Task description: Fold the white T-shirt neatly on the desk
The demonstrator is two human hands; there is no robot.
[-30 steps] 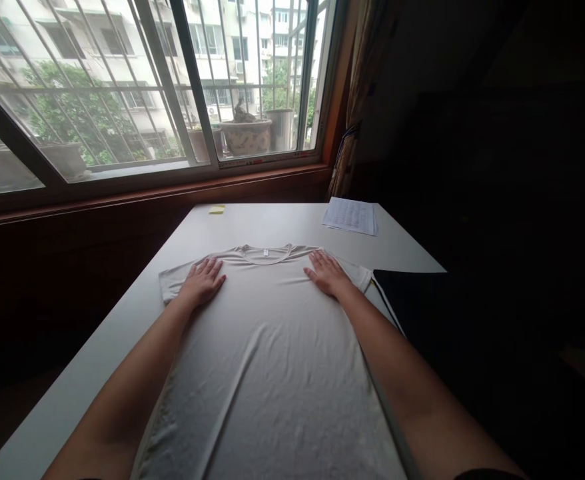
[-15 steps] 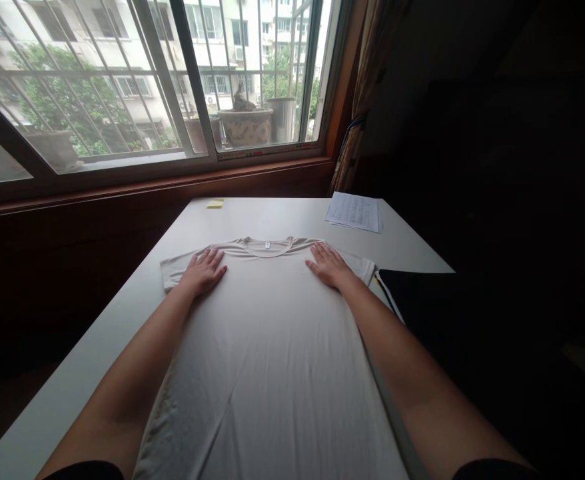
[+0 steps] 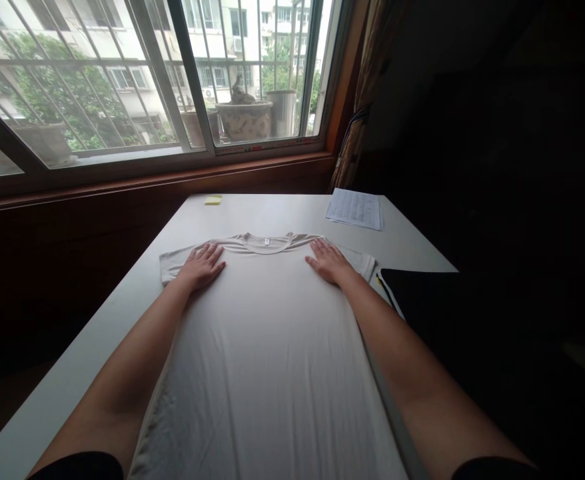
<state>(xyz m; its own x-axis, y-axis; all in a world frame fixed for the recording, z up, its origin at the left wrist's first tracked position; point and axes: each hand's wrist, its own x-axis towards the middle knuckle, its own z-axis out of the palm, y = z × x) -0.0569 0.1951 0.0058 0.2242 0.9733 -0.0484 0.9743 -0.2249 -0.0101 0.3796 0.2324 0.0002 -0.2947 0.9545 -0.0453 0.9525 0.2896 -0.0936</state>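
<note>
A light-coloured short-sleeved T-shirt (image 3: 272, 333) lies spread out on the white table (image 3: 267, 213), its neckline at the far end and its body running down past the bottom of the view. My left hand (image 3: 201, 267) rests flat near the left shoulder, fingers stretched out on the fabric. Flat by the right shoulder lies my right hand (image 3: 328, 260), its fingers also extended. Both palms press on the cloth without gripping it. Soft creases run lengthwise down the lower half of the shirt. My forearms cover parts of its side edges.
Printed papers (image 3: 355, 209) lie at the table's far right, and a yellow sticky note (image 3: 213, 200) at the far left. A black item (image 3: 417, 293) with a pale edge sits at the right side. Behind the table are a barred window (image 3: 252, 73) and a tied curtain (image 3: 350, 143).
Both hands stay at the shoulders of the shirt. A diagonal crease in the lower part of the shirt has smoothed out. The camera view has shifted slightly.
</note>
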